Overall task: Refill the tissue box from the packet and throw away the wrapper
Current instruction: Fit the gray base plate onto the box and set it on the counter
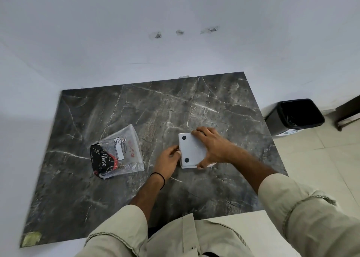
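A white tissue box (pixel 190 149) lies upside down on the dark marble table (pixel 136 110), its flat base with two black round pads facing up. My right hand (pixel 212 145) lies over the box's right side, fingers at the far edge and thumb at the near edge. My left hand (pixel 168 158) pinches the box's left edge. A clear plastic wrapper (pixel 121 151) with a black and red "Dove" print lies crumpled on the table to the left, apart from both hands; it looks empty.
A black bin (pixel 296 116) with a black liner stands open on the tiled floor past the table's right edge. A white wall runs behind the table. A patch of yellowish tape (pixel 32 238) marks the near left corner.
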